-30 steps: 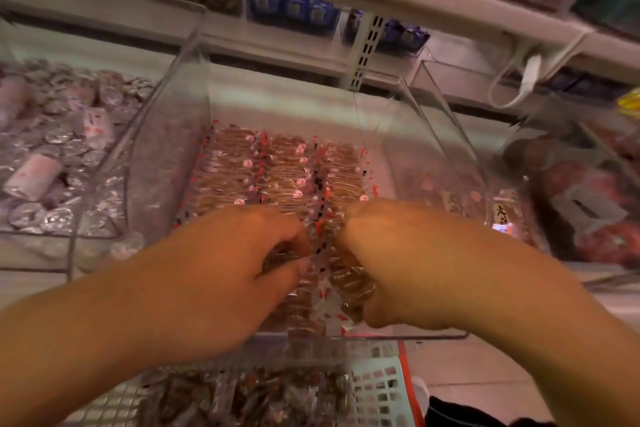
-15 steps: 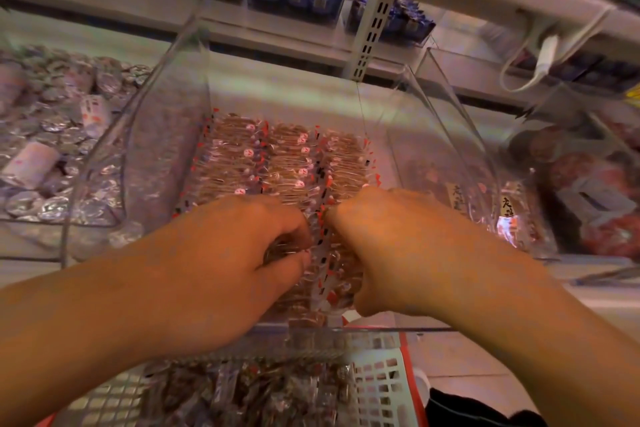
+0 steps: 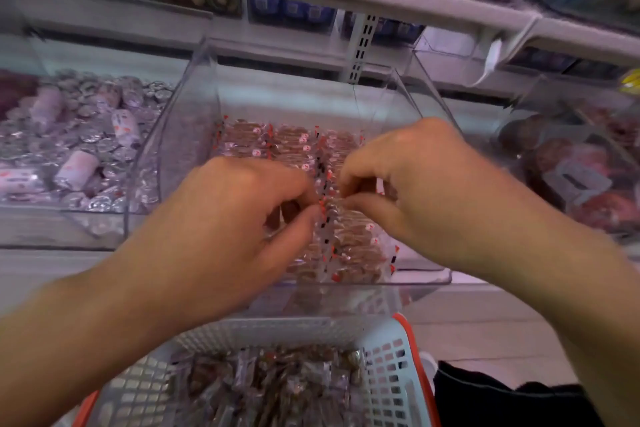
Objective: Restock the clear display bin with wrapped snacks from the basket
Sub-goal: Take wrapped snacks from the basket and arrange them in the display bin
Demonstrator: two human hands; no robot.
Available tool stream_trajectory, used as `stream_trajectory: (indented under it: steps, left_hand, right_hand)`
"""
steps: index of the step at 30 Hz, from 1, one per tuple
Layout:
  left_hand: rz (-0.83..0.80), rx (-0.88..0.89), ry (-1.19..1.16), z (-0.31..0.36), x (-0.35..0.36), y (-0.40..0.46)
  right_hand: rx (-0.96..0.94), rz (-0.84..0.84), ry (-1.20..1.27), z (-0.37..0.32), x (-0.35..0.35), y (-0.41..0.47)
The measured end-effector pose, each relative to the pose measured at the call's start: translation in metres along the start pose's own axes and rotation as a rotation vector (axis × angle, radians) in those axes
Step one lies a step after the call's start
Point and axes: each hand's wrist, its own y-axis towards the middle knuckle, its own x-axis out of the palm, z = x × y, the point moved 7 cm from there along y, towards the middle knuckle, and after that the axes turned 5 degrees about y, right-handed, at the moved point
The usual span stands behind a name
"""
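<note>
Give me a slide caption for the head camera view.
Both hands, left hand and right hand, arrange wrapped snacks in the clear bin.

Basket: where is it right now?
Head view, bottom centre: the basket sits below the clear display bin, under both forearms, with wrapped snacks inside.

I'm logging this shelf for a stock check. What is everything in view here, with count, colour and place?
clear display bin: one, transparent, centre shelf.
wrapped snacks: too many to count, brown in clear red-edged wrappers, rows in the bin.
basket: one, white mesh with orange rim, below the bin, holding more of the brown snacks.
silver sweets: many, foil and pale rolls, in the bin at left.
dark packets: several, reddish brown, in the blurred bin at right.
blue packs: a few, upper shelf.
left hand: one, pinching snacks in the bin.
right hand: one, pinching snacks beside it.
</note>
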Motion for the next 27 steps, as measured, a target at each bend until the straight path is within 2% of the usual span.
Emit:
stream_trajectory:
  steps: [2,3,5,7,8,9,11,13,15,18,20,22,25,27]
  left_hand:
    - [0.047,0.164,0.047,0.025,-0.014,-0.018]
    - [0.05,0.25,0.07,0.036,-0.017,-0.03]
    - [-0.009,0.376,0.064,0.052,-0.009,-0.056]
    - [-0.161,0.402,0.063,0.058,0.024,-0.081]
    - [-0.266,0.372,0.123,0.057,0.052,-0.093]
    - [-0.422,0.297,0.202,0.049,0.084,-0.105]
    - [-0.834,0.04,0.274,0.021,0.152,-0.147]
    - [-1.219,-0.172,0.267,-0.01,0.211,-0.212]
    - [-1.387,-0.367,0.238,-0.033,0.251,-0.273]
    - [-1.374,-0.722,0.108,-0.048,0.293,-0.338]
    - [-1.314,-0.924,0.043,-0.05,0.317,-0.367]
    - [-1.255,-1.026,-0.049,-0.05,0.343,-0.386]
    - [-1.188,-1.043,-0.12,-0.048,0.365,-0.403]
    - [-1.071,-1.149,-0.279,-0.05,0.372,-0.403]
  right_hand:
    - [-0.145,0.029,0.291,-0.02,-0.014,-0.024]
    - [-0.181,-0.075,0.422,-0.028,-0.007,-0.037]
    - [-0.171,-0.507,0.552,-0.041,0.044,-0.063]
    - [-0.051,-0.96,0.478,-0.048,0.125,-0.097]
    - [-0.027,-1.088,0.352,-0.051,0.169,-0.112]
    - [-0.052,-1.139,0.196,-0.052,0.213,-0.124]
    - [-0.126,-1.134,-0.038,-0.058,0.286,-0.144]
    - [-0.029,-1.106,-0.043,-0.043,0.343,-0.16]
    - [0.183,-1.043,0.102,-0.021,0.389,-0.177]
    - [0.741,-0.823,0.503,0.007,0.444,-0.21]
    - [0.926,-0.767,0.532,0.008,0.476,-0.227]
    - [0.875,-0.795,0.417,0.004,0.501,-0.226]
    - [0.836,-0.807,0.508,-0.008,0.52,-0.216]
    - [0.892,-0.745,0.534,-0.008,0.522,-0.215]
